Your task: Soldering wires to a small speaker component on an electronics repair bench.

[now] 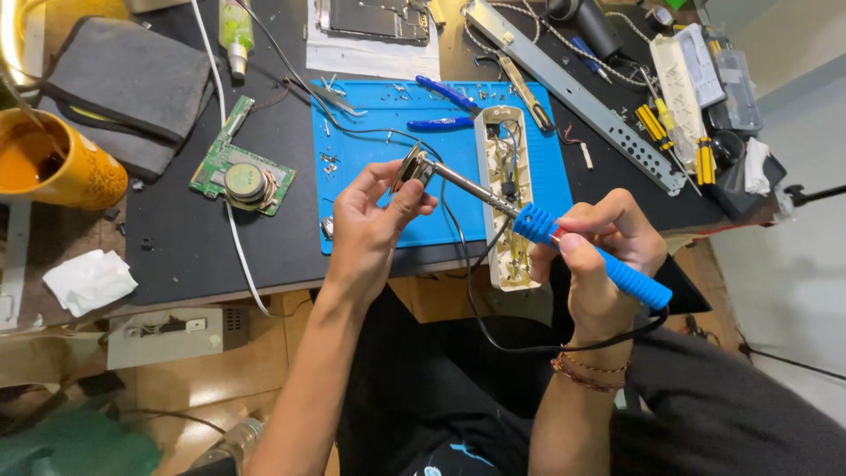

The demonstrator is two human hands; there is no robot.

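Observation:
My left hand (370,220) pinches a small round metal speaker (411,165) above the blue work mat (361,141). My right hand (604,256) grips the blue handle of a soldering iron (599,256). Its metal shaft reaches up and left, and the tip touches the speaker's edge. A black cord loops from the iron's handle down over my lap. A thin dark wire runs from the speaker across the mat. An opened white plastic case (507,198) with wires inside lies on the mat between my hands.
A green circuit board carrying a round speaker (242,176) lies left of the mat. Blue-handled pliers (445,110), scattered screws, a metal bracket (573,88) and yellow screwdrivers (679,137) lie behind. A yellow mug (53,163), grey cloth (128,84) and tissue (88,280) sit far left.

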